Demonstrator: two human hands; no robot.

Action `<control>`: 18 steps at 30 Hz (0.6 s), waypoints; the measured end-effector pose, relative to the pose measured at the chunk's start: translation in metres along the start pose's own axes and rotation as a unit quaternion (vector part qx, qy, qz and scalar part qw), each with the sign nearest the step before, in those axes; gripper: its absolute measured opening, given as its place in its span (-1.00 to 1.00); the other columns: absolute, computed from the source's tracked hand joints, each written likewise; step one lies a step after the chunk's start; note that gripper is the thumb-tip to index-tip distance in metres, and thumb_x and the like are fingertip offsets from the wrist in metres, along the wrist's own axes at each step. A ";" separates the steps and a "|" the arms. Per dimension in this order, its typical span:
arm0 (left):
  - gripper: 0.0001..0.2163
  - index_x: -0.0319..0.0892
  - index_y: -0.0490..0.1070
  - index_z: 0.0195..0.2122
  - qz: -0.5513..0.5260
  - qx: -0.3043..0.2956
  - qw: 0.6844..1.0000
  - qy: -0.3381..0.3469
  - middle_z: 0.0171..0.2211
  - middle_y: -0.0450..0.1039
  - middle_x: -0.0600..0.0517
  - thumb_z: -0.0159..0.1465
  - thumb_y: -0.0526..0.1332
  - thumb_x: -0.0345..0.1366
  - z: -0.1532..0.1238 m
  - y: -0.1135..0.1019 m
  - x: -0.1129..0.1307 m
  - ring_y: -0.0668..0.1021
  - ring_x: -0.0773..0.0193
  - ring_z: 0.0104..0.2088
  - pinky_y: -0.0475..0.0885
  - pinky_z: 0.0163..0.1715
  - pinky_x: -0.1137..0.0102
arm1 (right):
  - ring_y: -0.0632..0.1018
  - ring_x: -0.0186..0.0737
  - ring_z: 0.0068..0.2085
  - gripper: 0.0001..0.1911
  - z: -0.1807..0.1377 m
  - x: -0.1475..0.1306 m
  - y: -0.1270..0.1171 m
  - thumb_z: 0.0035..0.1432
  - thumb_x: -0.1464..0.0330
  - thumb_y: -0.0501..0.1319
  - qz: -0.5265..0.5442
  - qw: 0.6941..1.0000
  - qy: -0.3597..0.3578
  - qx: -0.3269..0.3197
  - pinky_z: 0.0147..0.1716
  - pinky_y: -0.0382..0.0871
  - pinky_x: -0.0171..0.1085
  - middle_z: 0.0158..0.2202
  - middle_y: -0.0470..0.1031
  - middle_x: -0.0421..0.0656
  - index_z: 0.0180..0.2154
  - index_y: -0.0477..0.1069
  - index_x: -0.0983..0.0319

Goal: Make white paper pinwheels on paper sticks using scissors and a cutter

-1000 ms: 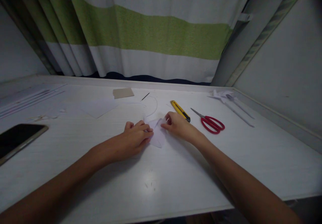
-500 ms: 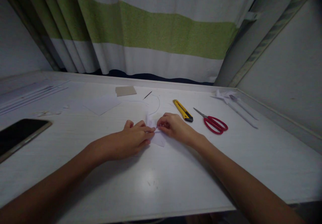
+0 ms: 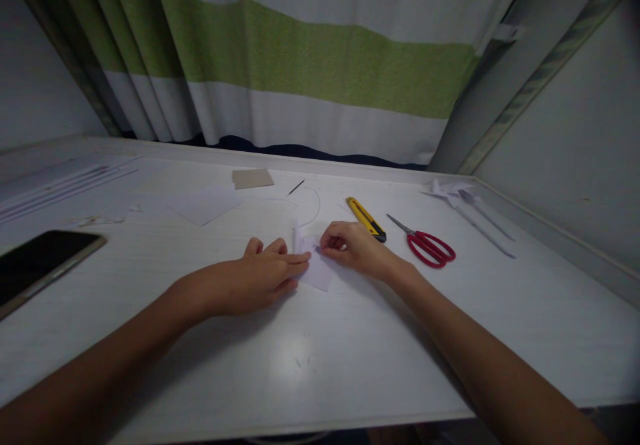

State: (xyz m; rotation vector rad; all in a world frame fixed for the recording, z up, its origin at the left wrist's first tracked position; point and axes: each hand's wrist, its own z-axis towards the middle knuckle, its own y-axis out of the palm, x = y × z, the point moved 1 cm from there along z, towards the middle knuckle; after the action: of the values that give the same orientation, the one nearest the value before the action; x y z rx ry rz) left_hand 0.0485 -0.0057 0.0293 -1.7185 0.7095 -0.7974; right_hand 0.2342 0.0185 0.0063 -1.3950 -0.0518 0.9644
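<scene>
A small folded piece of white paper (image 3: 318, 273) lies on the white table (image 3: 350, 365) between my hands. My left hand (image 3: 260, 275) rests on its left part, fingers stretched flat and pressing it down. My right hand (image 3: 350, 248) pinches the paper's upper edge between thumb and fingertips. Part of the paper is hidden under my left fingers.
A yellow utility knife (image 3: 367, 219) and red scissors (image 3: 426, 245) lie just right of my right hand. A folded white paper pinwheel (image 3: 460, 198) sits at the far right. A dark phone (image 3: 40, 262) lies at the left; a cardboard scrap (image 3: 253, 178) and paper sheets (image 3: 205, 204) behind.
My right hand closed in on the paper's upper edge and folded a flap toward my left fingers, then shifted slightly right. The left hand stayed pressing the paper.
</scene>
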 end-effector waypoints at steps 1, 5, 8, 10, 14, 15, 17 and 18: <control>-0.67 -0.14 0.07 0.04 0.001 -0.002 1.000 0.000 0.06 0.11 -0.02 0.23 -0.12 -0.36 0.000 0.000 0.000 0.20 0.08 -0.09 0.05 -0.20 0.17 | 0.33 -0.44 -0.50 -0.95 0.000 -0.001 0.001 -0.05 0.48 0.11 -0.015 1.000 0.002 0.004 -0.51 0.20 -0.44 -0.50 0.35 -0.18 -0.47 0.34 0.31; -0.67 -0.17 0.08 0.04 0.005 -0.010 1.000 0.000 0.07 0.10 -0.03 0.23 -0.13 -0.35 -0.001 0.000 -0.001 0.19 0.06 -0.07 0.04 -0.18 0.16 | 0.30 -0.44 -0.52 -0.94 -0.002 -0.007 0.000 -0.05 0.49 0.09 -0.067 0.998 -0.003 0.014 -0.52 0.16 -0.44 -0.53 0.33 -0.20 -0.49 0.32 0.30; -0.67 -0.17 0.09 0.04 0.013 -0.002 1.000 0.000 0.07 0.10 -0.02 0.23 -0.13 -0.35 -0.001 0.002 0.000 0.18 0.04 -0.06 0.03 -0.17 0.13 | 0.28 -0.44 -0.51 -0.92 -0.002 -0.012 0.000 -0.03 0.50 0.06 -0.088 0.996 -0.023 0.011 -0.51 0.15 -0.43 -0.51 0.32 -0.19 -0.49 0.31 0.31; -0.67 -0.16 0.09 0.03 0.013 0.008 1.000 -0.005 0.07 0.11 0.00 0.23 -0.13 -0.36 -0.001 0.003 0.001 0.18 0.05 -0.06 0.02 -0.16 0.13 | 0.28 -0.44 -0.50 -0.91 -0.001 -0.015 0.001 -0.01 0.49 0.05 -0.099 0.994 -0.036 0.000 -0.49 0.15 -0.43 -0.50 0.30 -0.18 -0.48 0.30 0.31; -0.68 -0.16 0.11 0.02 0.010 -0.001 1.000 -0.019 0.07 0.10 0.00 0.23 -0.14 -0.38 -0.002 0.001 0.003 0.19 0.07 -0.08 0.04 -0.17 0.13 | 0.29 -0.41 -0.45 -0.88 0.000 -0.019 0.005 0.04 0.48 0.01 -0.118 0.992 -0.043 -0.016 -0.44 0.17 -0.41 -0.44 0.30 -0.15 -0.46 0.29 0.32; -0.68 -0.15 0.11 0.02 0.011 -0.004 1.000 -0.020 0.07 0.10 -0.01 0.23 -0.14 -0.38 -0.002 0.001 0.003 0.19 0.07 -0.08 0.04 -0.17 0.12 | 0.30 -0.41 -0.44 -0.87 0.000 -0.019 0.006 0.05 0.48 0.00 -0.122 0.992 -0.041 -0.019 -0.43 0.17 -0.40 -0.43 0.30 -0.14 -0.45 0.29 0.32; -0.68 -0.15 0.10 0.02 0.010 -0.002 1.000 -0.019 0.07 0.10 -0.01 0.23 -0.14 -0.37 -0.002 0.000 0.003 0.19 0.06 -0.08 0.04 -0.18 0.12 | 0.31 -0.40 -0.42 -0.85 0.001 -0.020 0.008 0.07 0.47 -0.02 -0.130 0.990 -0.037 -0.026 -0.41 0.18 -0.39 -0.41 0.30 -0.12 -0.43 0.30 0.33; -0.68 -0.14 0.10 0.02 0.010 -0.002 1.000 -0.018 0.07 0.10 0.00 0.23 -0.14 -0.36 -0.002 0.001 0.002 0.19 0.06 -0.08 0.04 -0.18 0.12 | 0.31 -0.40 -0.42 -0.85 0.001 -0.020 0.009 0.07 0.47 -0.02 -0.134 0.990 -0.036 -0.031 -0.41 0.18 -0.39 -0.41 0.30 -0.12 -0.43 0.30 0.33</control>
State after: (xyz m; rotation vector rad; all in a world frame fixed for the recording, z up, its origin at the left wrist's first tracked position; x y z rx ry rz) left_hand 0.0481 -0.0088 0.0294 -1.7226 0.7033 -0.7503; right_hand 0.2161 0.0065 0.0085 -1.3678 -0.3181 0.7932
